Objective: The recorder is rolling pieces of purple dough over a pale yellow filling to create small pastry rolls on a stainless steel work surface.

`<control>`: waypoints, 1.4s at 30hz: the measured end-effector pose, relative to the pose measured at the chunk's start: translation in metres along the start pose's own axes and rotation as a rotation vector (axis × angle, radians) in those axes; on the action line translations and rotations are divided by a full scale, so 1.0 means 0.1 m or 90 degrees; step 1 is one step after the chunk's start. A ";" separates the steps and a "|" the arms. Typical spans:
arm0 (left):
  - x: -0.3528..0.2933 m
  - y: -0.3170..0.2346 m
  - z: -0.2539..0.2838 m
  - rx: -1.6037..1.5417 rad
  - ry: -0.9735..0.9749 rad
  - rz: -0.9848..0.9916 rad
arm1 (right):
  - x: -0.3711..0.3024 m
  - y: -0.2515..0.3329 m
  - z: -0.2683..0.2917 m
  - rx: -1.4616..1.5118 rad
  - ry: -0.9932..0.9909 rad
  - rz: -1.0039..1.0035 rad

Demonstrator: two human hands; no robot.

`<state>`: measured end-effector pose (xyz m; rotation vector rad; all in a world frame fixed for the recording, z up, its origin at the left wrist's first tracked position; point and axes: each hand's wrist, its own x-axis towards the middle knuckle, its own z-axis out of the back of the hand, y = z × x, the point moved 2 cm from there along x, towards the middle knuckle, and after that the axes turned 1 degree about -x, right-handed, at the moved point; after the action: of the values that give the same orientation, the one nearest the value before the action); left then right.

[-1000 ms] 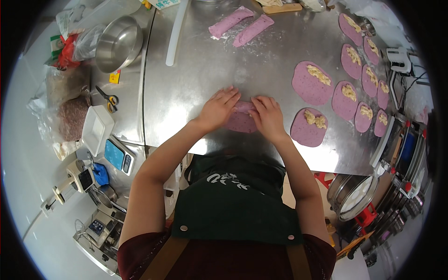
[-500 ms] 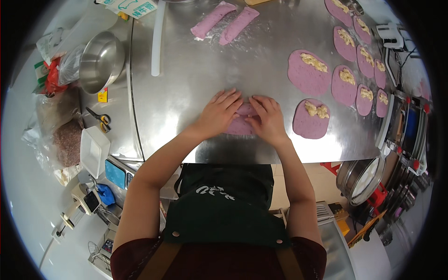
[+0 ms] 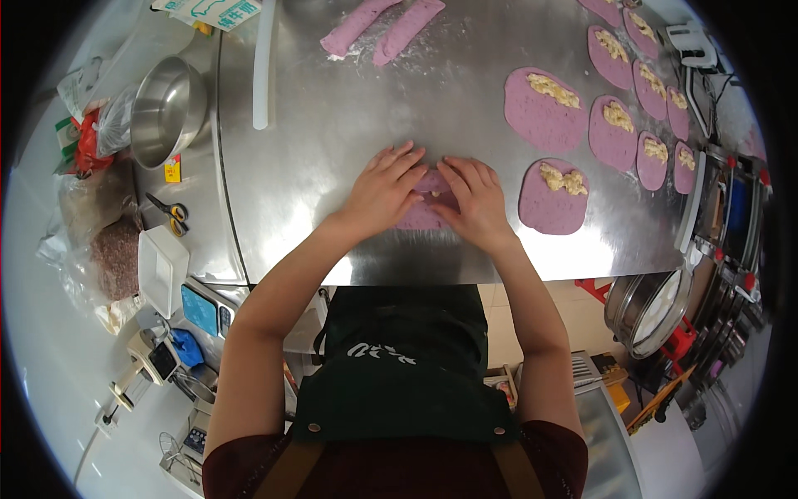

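Observation:
Near the table's front edge lies a piece of purple dough (image 3: 422, 219), its far part folded over toward me. A bit of pale yellow filling peeks out under the fold between my hands. My left hand (image 3: 384, 190) holds the fold's left side, fingers bent and thumb at its edge. On the right side, my right hand (image 3: 475, 201) grips the same fold between thumb and fingers. Both hands cover the dough's ends. Close to my right hand, a flat purple dough piece (image 3: 552, 213) carries a strip of yellow filling.
Several more filled dough pieces (image 3: 530, 116) spread over the right of the steel table (image 3: 332, 108). Two rolled purple logs (image 3: 409, 32) rest at the back, with flour around them. At left are a white rod (image 3: 263, 75), steel bowl (image 3: 169, 112), scissors (image 3: 173, 214) and white tub (image 3: 163, 270).
The whole view has shifted slightly, so the table things sit higher in it. My hands stay on the folded dough, and a little more filling shows between them.

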<state>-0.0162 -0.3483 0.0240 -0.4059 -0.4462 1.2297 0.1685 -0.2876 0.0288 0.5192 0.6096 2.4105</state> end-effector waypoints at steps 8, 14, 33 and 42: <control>0.14 -0.14 -0.06 -0.023 -0.024 0.002 | -0.04 -0.05 0.02 0.018 -0.018 -0.029; 0.18 -0.18 -0.09 -0.004 -0.036 -0.010 | -0.06 -0.06 0.04 0.018 -0.035 -0.035; 0.00 -0.19 -0.13 0.018 -0.040 0.082 | -0.10 -0.15 0.07 0.116 -0.025 -0.094; -0.39 -0.19 -0.32 0.073 -0.181 0.293 | -0.28 -0.05 -0.03 0.012 -0.064 -0.119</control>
<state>0.0058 -0.3924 0.0026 -0.2405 -0.5385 1.7634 0.1901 -0.3025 0.0182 0.5621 0.6093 2.1906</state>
